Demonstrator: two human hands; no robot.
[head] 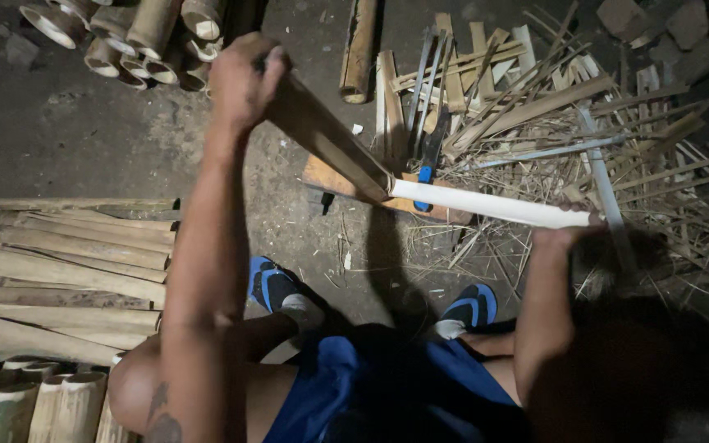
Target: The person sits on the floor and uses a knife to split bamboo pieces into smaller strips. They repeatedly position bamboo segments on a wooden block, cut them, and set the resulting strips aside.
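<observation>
Bamboo stave [330,143] centre frame, braced on wooden block [330,179] for support | left hand [242,82] clenched on upper end | right hand [564,235] gripping pale blade [486,205], edge at the stave's lower end | split strips [67,271] stacked lower left

No packages, labels, signs or screens visible.

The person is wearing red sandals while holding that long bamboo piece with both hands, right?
Not quite. The head view shows blue sandals, not red. The rest holds: the left hand and right hand both grip the long bamboo piece.
</observation>
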